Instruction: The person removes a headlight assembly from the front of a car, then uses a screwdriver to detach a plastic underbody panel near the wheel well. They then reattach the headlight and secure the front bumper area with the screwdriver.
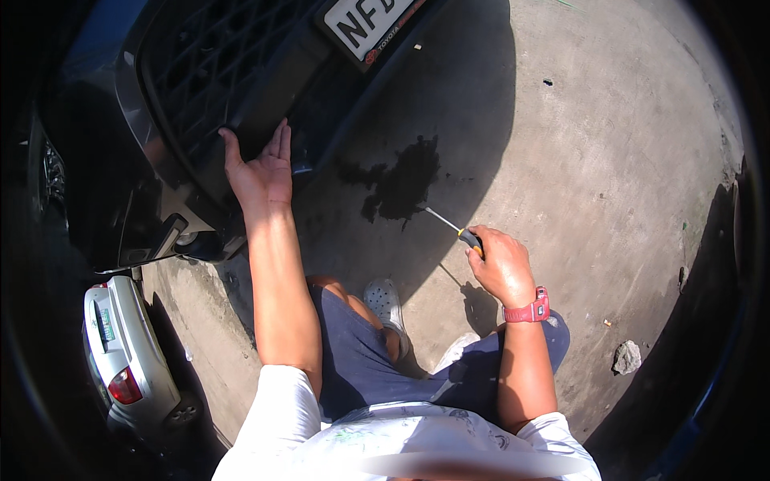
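My left hand (258, 178) rests palm up with its fingers apart against the lower edge of a dark car's front bumper (285, 80), just below a mesh grille (196, 68); its fingertips are partly tucked at the bumper. My right hand (501, 260), lower and to the right, grips a screwdriver (441, 218) by its black and yellow handle, with the metal shaft pointing up and left over the shaded ground, away from the bumper. A white licence plate (361, 24) is fixed to the bumper at the top.
A silver car (132, 345) shows at the lower left. The concrete ground (601, 160) has a dark wet stain (401, 180) beside the bumper and a grey stone (626, 358) at the right. My legs and shoes (383, 309) are below, between my arms.
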### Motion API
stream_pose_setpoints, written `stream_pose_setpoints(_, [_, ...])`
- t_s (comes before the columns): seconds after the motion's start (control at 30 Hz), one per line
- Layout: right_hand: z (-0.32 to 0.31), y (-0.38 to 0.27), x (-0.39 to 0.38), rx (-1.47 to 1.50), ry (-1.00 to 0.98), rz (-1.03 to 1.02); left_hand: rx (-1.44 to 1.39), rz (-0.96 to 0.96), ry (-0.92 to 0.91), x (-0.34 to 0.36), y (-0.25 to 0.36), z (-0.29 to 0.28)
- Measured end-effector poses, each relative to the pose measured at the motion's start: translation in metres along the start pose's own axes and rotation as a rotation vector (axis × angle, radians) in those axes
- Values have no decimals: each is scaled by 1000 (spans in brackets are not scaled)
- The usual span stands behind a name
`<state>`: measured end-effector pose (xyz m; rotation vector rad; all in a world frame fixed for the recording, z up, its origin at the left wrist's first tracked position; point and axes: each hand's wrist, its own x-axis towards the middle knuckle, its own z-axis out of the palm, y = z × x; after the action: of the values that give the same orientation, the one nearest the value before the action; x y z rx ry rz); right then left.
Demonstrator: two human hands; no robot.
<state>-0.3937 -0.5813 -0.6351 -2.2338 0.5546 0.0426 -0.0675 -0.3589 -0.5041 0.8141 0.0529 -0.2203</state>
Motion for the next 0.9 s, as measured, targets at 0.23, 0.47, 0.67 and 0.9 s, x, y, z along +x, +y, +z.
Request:
stream_pose_setpoints(0.23, [3,-1,9,30,31,-31,174,-33,-44,-8,-1,-13])
stream_pose_setpoints(0.47, [4,-9,9,108,48,-18,572,-288,-88,-7,-22,-47])
stream_pose_setpoints(0.67, [-2,-17,10,94,35,-20,659,-446,93,6,-31,-77])
stream_pose_setpoints(0.9, [-2,-10,6,68,86,-75,661,-674,355,-8,-23,-126])
